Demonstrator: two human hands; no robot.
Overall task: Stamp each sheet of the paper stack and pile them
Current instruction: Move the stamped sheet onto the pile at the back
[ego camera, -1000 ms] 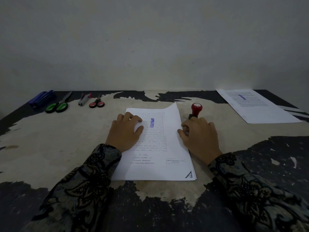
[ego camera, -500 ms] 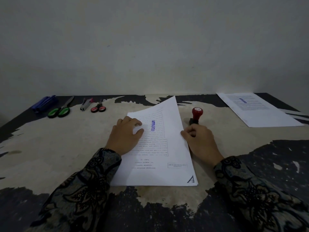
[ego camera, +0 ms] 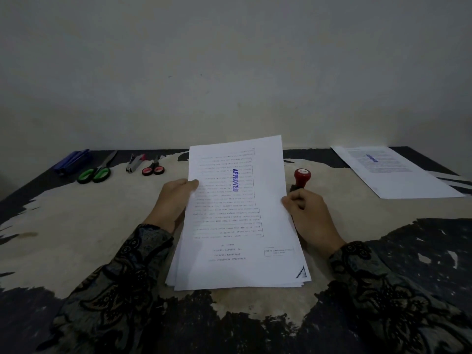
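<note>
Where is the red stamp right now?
In the head view, the red stamp stands on the table right of the lifted sheet, just beyond the right hand.

Worn table (ego camera: 63, 226); paper stack (ego camera: 229, 279), stamped pile (ego camera: 403, 175), stamp (ego camera: 301, 178), scissors (ego camera: 95, 172), stapler (ego camera: 134, 163) on it

Single head-worn wide-angle view, looking forward and down from the person's own seat, close over the worn table (ego camera: 76, 226), both sleeved forearms entering from the bottom edge, plain wall (ego camera: 229, 72) filling the upper half
</note>
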